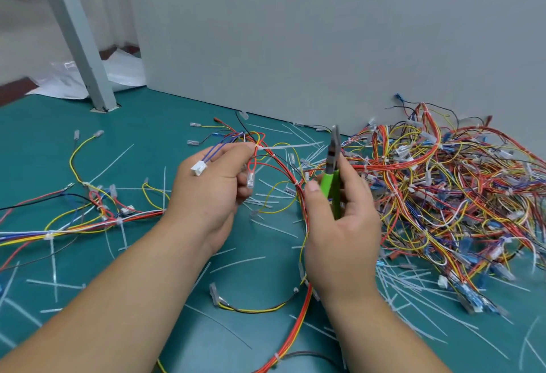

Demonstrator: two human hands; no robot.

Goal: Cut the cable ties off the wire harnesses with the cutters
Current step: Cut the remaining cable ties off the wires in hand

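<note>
Left hand point(214, 186) at frame centre pinching a wire harness point(267, 154) beside its white cable tie point(291, 145), right hand point(339, 225) just right gripping green-handled cutters point(333, 166), tip up, apart from the tie.

Green-handled cutters point(331, 177) stand upright beside the raised harness point(280, 166), its cable tie point(283, 145) uncut

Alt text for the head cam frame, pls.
A person's left hand holds a wire harness above a teal surface, while the right hand grips green-handled cutters, tips up, near its white cable tie. A tangled harness pile lies to the right, cut ties scattered around.
</note>
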